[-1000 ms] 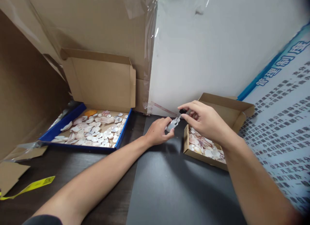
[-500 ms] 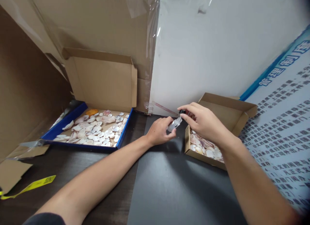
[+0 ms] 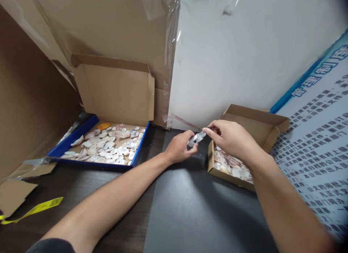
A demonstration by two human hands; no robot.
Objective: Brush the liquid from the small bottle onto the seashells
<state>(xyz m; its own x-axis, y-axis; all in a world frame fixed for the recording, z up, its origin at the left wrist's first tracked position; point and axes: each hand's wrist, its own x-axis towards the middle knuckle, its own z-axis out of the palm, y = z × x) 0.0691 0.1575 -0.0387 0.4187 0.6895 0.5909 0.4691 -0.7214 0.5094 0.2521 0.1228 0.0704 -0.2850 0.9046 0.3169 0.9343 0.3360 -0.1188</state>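
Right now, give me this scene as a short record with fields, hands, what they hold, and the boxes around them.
left hand: left hand grips the body of a small clear bottle
right hand: right hand pinches the bottle's top end; the cap is hidden under its fingers
under the hands: black mat
left of hands: blue-edged box, lid up, with pale shells spread flat
right of hands: small cardboard box, open, with shells piled inside
far left: yellow strip on the dark table
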